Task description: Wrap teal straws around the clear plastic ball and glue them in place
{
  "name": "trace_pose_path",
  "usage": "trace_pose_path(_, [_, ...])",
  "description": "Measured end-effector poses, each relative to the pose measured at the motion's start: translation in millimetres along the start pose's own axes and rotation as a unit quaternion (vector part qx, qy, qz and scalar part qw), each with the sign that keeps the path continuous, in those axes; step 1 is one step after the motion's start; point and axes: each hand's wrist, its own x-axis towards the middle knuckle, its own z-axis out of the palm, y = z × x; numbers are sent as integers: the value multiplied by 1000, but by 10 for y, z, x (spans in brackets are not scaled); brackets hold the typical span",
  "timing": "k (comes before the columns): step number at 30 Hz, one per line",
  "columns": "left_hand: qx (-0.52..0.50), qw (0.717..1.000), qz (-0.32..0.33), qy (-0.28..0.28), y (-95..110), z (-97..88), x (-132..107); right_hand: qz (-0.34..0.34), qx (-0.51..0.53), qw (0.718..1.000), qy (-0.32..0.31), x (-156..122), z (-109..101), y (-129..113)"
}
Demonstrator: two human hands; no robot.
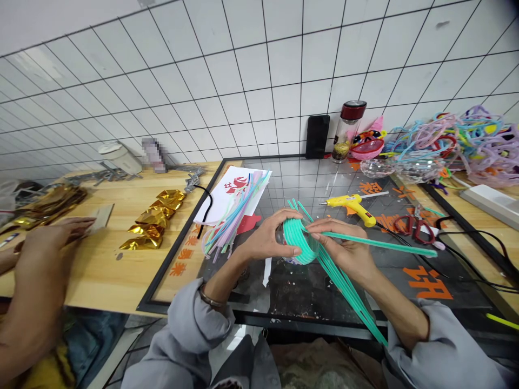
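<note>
My left hand is closed around a small clear ball wrapped in rows of green pipe cleaner. At the ball's right side, my right hand pinches a green pipe cleaner, whose free end sticks out to the right. Beneath that hand, several more green pipe cleaners run slantwise toward the table's front edge. Their other tips show behind the ball. The right fingertips partly cover the spot where the strand meets the ball.
A yellow glue gun and red-handled scissors lie to the right, among black cords. Pastel pipe cleaners rest on white paper at left. Behind stand a phone and a glass bottle. Another person's hand works far left near gold foil.
</note>
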Motion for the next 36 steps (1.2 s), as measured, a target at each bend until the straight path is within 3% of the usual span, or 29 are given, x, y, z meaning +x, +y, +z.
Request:
trace_pose_path(13, [16, 1000, -25, -6, 99, -17, -49, 0, -2, 1000, 5, -2, 8, 3])
trace_pose_path(36, [54, 997, 46, -16, 25, 37, -62, -1, -9, 1000, -4, -8, 16, -8])
